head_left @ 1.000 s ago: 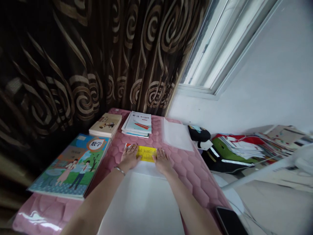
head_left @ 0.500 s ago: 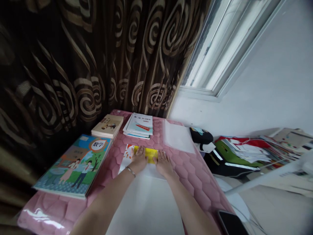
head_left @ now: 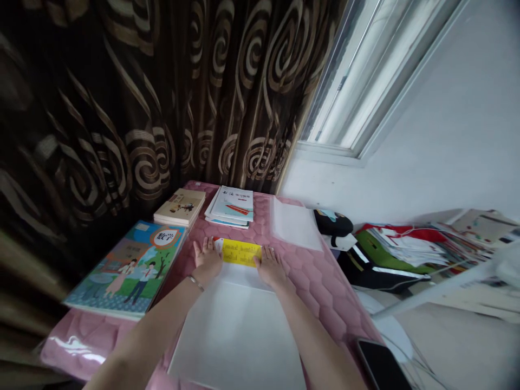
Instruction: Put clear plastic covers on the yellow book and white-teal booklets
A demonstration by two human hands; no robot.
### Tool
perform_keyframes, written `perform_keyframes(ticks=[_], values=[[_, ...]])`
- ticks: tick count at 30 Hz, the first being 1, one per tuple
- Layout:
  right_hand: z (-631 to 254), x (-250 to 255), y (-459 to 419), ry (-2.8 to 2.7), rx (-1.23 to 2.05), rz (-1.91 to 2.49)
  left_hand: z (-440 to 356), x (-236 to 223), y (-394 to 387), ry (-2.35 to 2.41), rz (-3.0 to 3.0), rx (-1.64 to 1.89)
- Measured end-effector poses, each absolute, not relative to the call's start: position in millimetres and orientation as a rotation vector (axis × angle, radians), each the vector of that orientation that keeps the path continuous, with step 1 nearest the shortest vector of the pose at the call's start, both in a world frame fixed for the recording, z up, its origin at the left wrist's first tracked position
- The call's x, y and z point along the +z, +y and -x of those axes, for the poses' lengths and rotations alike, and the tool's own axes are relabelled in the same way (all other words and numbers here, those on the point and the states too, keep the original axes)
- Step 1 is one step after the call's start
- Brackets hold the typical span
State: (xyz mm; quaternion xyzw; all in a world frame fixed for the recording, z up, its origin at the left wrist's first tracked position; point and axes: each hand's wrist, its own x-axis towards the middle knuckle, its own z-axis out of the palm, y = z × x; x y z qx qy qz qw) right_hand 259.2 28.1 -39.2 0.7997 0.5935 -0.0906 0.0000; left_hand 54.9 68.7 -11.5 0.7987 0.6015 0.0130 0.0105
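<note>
With the left hand [head_left: 208, 262] spread wide at the left edge of the yellow printed panel [head_left: 242, 253], beyond the white sheet [head_left: 239, 330], and the right hand [head_left: 271, 266] flat at its right end, light, even pressure should best avoid creases.

A yellow printed strip [head_left: 241, 253], red at its far left corner, lies flat beyond a broad white sheet [head_left: 238, 336].

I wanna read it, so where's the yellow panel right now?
In the head view, the yellow panel lies a little below the centre, between the left hand and the right hand, nearer the person than the stacked booklets.
</note>
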Motion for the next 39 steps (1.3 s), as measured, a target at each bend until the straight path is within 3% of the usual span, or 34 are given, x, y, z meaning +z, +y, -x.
perform_keyframes(ticks=[5,11,25,39], values=[[-259,-40,28,1.853,-0.259,-2.5,-47,-20,-26,1.313,-2.86,0.149],[-258,-35,29,1.867,-0.251,-2.467,-12,-50,-120,0.629,-3.279,0.519],[-245,-9,56,2.118,-0.303,-2.317,-16,-50,-117,0.529,-3.383,0.502],[-259,5,85,2.129,-0.392,-2.327,-20,-55,-117,0.512,-3.472,0.735]])
